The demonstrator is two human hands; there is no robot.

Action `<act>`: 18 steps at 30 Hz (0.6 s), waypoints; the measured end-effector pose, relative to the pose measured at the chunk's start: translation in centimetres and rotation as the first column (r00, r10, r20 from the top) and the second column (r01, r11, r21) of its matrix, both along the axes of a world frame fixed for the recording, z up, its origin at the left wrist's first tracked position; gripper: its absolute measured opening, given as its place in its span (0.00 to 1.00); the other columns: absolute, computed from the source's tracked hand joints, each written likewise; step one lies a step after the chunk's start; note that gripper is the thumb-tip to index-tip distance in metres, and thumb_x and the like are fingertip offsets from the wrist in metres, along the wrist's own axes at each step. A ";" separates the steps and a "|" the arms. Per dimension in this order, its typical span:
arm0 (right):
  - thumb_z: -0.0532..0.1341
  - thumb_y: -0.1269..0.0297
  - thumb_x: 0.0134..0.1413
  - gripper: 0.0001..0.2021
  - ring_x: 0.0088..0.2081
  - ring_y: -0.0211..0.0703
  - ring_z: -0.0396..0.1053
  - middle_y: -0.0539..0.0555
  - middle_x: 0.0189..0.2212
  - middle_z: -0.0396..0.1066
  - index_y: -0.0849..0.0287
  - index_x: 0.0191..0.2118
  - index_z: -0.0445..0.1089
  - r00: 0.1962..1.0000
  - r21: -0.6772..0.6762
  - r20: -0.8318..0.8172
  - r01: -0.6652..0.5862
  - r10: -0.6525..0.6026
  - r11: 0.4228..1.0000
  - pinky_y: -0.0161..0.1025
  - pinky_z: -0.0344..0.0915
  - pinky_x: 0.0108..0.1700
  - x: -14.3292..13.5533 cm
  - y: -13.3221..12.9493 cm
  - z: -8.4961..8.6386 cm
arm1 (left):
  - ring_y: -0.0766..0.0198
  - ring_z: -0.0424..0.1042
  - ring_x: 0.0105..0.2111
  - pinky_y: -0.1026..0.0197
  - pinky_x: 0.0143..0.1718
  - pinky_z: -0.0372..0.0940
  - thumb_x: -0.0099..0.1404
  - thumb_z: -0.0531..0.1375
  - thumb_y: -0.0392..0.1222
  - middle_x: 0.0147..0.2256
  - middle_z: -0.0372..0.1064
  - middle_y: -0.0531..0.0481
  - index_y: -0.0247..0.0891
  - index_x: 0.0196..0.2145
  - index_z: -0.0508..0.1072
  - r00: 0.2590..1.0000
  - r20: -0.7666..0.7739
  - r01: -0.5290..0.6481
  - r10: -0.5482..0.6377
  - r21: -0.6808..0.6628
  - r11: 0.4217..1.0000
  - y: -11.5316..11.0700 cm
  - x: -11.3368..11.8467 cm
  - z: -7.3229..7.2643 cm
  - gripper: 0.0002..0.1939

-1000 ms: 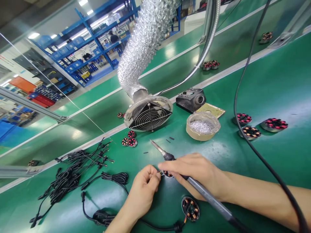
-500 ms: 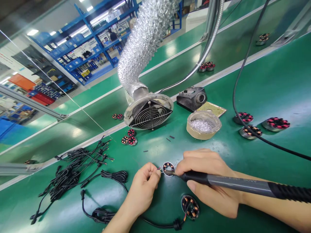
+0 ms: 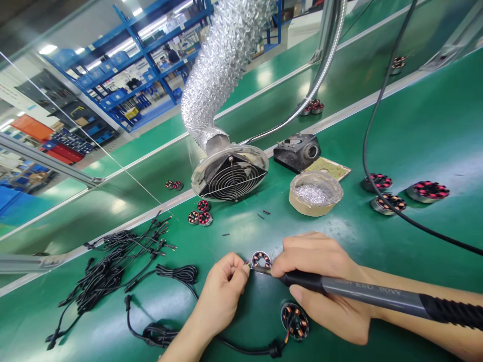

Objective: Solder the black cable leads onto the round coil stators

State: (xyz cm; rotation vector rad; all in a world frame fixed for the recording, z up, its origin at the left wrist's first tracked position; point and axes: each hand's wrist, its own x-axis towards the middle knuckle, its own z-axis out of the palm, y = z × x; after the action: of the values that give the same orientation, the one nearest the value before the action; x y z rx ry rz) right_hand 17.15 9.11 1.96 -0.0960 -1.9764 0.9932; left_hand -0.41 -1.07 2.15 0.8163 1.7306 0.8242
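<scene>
My left hand (image 3: 227, 290) pinches thin coloured wires (image 3: 247, 263) beside a small round coil part (image 3: 261, 260) on the green table. The black and grey soldering iron (image 3: 362, 290) is gripped in my right hand (image 3: 326, 281), its tip pointing left at the wire ends, by the near edge of the coil part. My right fingers partly hide the coil part's right side. Below the hands lies another coil part (image 3: 295, 321), with a black cable (image 3: 245, 351) joined to it by coloured wires.
A fume extractor (image 3: 232, 176) stands beyond the hands, near a tub of metal shavings (image 3: 316, 193) and a black stand (image 3: 297, 152). Black cables (image 3: 101, 276) lie left. Coil parts (image 3: 427, 191) sit right, behind a hanging black cord (image 3: 365, 146).
The iron's tip has shifted slightly down and left, toward the wire ends. My left hand is nearly still, holding the wires as before.
</scene>
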 end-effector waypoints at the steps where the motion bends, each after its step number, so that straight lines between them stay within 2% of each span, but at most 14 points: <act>1: 0.50 0.72 0.49 0.09 0.18 0.37 0.53 0.45 0.19 0.55 0.58 0.34 0.66 1.000 0.001 0.001 0.004 -0.004 1.000 0.36 0.49 0.23 0.0 0.0 0.1 | 0.72 0.45 0.19 0.66 0.21 0.43 0.57 0.59 0.64 0.18 0.49 0.62 0.40 0.23 0.58 1.000 0.000 0.000 0.000 0.003 1.000 -0.1 0.0 0.0 0.24; 13: 0.50 0.72 0.50 0.09 0.17 0.37 0.54 0.45 0.18 0.54 0.57 0.35 0.66 0.999 0.043 0.001 0.051 -0.051 0.998 0.37 0.50 0.22 0.2 0.2 0.4 | 0.72 0.44 0.19 0.67 0.21 0.43 0.56 0.60 0.64 0.18 0.49 0.62 0.40 0.23 0.58 1.000 0.020 -0.006 0.006 0.005 1.000 0.0 0.1 0.1 0.25; 15: 0.51 0.72 0.52 0.10 0.18 0.37 0.55 0.45 0.18 0.54 0.57 0.36 0.66 0.998 0.053 -0.008 0.063 -0.063 0.997 0.37 0.51 0.22 0.3 0.5 0.9 | 0.72 0.44 0.19 0.67 0.21 0.43 0.56 0.60 0.64 0.18 0.49 0.62 0.40 0.23 0.58 1.000 0.030 -0.007 0.007 0.001 1.000 0.0 0.1 0.1 0.25; 18: 0.53 0.73 0.55 0.10 0.20 0.38 0.60 0.47 0.21 0.61 0.56 0.41 0.67 0.990 0.163 0.027 0.135 -0.142 0.977 0.38 0.56 0.24 1.7 1.5 2.8 | 0.73 0.43 0.19 0.67 0.21 0.43 0.56 0.60 0.64 0.17 0.50 0.62 0.40 0.23 0.58 1.000 0.027 -0.006 0.006 -0.003 1.000 0.0 0.1 0.0 0.25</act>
State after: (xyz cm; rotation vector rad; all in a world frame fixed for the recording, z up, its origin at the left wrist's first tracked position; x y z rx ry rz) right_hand 18.80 10.59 4.73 -0.1619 -2.0472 0.7446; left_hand -0.35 -1.05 2.16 0.7957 1.7107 0.8332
